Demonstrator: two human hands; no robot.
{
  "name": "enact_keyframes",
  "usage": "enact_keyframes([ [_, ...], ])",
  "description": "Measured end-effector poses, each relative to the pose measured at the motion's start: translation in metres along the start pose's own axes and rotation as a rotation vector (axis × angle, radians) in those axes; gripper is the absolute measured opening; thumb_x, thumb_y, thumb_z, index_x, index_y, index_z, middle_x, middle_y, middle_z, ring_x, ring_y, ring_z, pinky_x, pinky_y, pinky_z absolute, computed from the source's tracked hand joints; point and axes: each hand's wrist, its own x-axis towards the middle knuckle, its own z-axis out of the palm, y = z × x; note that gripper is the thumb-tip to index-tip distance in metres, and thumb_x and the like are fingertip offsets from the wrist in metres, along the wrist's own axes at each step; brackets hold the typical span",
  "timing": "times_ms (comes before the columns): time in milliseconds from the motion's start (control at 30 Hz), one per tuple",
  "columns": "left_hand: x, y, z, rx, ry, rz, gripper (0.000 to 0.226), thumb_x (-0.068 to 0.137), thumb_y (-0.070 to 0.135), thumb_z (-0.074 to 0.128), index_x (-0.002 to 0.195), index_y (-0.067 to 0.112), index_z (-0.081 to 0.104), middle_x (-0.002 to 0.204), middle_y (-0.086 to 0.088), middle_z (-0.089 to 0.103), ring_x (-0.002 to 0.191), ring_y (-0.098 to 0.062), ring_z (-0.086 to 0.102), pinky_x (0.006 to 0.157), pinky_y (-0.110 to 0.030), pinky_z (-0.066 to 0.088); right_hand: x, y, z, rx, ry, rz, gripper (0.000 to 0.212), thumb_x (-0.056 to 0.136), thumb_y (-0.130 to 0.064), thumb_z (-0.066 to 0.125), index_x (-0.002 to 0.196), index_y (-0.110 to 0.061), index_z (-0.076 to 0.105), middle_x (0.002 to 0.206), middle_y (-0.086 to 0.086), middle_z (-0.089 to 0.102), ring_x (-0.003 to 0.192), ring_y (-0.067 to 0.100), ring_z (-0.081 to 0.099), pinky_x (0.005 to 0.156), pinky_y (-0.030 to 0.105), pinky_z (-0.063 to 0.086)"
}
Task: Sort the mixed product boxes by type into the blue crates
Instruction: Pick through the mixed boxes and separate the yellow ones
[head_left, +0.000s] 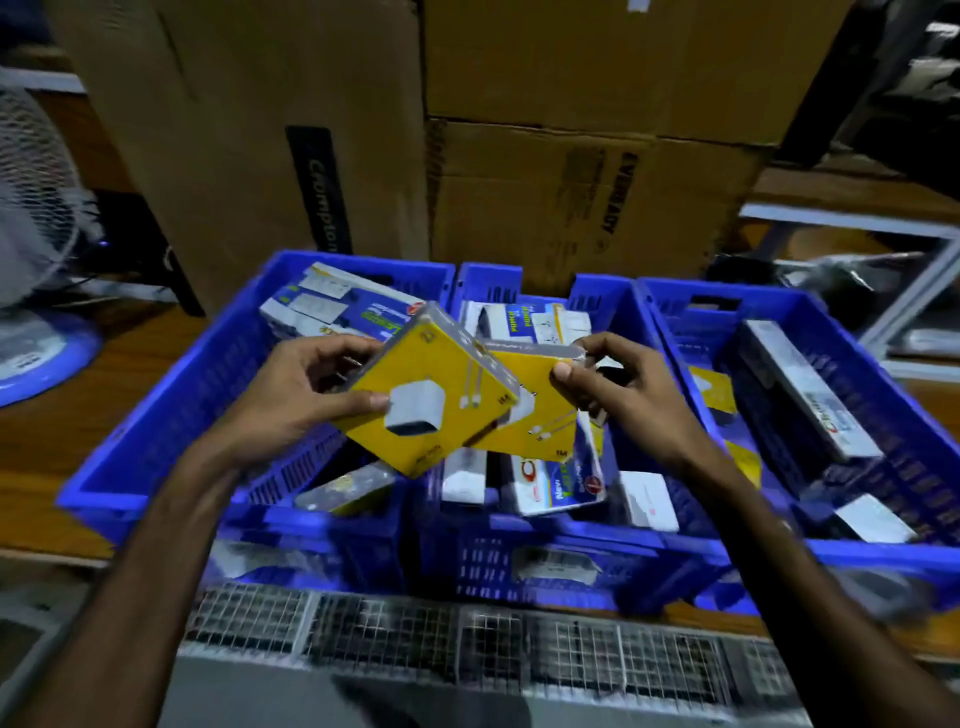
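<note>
My left hand (291, 395) grips a yellow charger box (431, 400), tilted, above the gap between the left blue crate (171, 415) and the middle blue crate (519, 551). My right hand (618, 389) pinches the upper edge of a second yellow charger box (535, 415), partly hidden behind the first. Mixed white and blue product boxes (556, 467) lie in the middle crate. The left crate holds white and blue boxes (332, 306) at its far end. The right blue crate (883, 405) holds long white boxes (810, 384) and a yellow box (714, 389).
Large brown cartons (571, 171) stand stacked behind the crates. A white fan (36, 208) on a blue base is at the far left on the wooden table (47, 415). A wire-mesh cage (467, 639) runs along the near edge.
</note>
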Motion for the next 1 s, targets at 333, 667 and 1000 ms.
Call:
enact_keyframes([
  [333, -0.039, -0.014, -0.124, 0.185, 0.258, -0.031, 0.045, 0.071, 0.006, 0.082, 0.114, 0.017, 0.071, 0.109, -0.011, 0.073, 0.097, -0.017, 0.063, 0.089, -0.029, 0.055, 0.045, -0.02, 0.133, -0.297, 0.107, -0.098, 0.041, 0.073, -0.062, 0.079, 0.08, -0.024, 0.064, 0.07, -0.01, 0.063, 0.067, 0.012, 0.061, 0.066, 0.041, 0.053],
  [667, -0.012, -0.071, -0.144, 0.719, -0.124, -0.166, 0.054, 0.058, -0.017, 0.08, 0.095, 0.023, 0.076, 0.093, 0.004, 0.073, 0.092, -0.014, 0.067, 0.081, -0.033, 0.053, 0.085, -0.016, 0.258, -0.66, -0.017, -0.01, 0.046, 0.078, -0.051, 0.067, 0.095, -0.009, 0.064, 0.102, 0.017, 0.069, 0.098, 0.036, 0.063, 0.078, 0.04, 0.049],
  [1000, -0.024, -0.1, -0.133, 0.743, -0.029, -0.207, 0.043, 0.059, -0.005, 0.049, 0.078, 0.027, 0.071, 0.093, 0.011, 0.074, 0.093, -0.017, 0.068, 0.08, -0.045, 0.057, 0.08, 0.021, 0.255, -0.507, -0.215, 0.034, 0.008, 0.087, -0.024, 0.07, 0.093, -0.018, 0.07, 0.076, -0.004, 0.074, 0.078, 0.012, 0.068, 0.083, 0.036, 0.056],
])
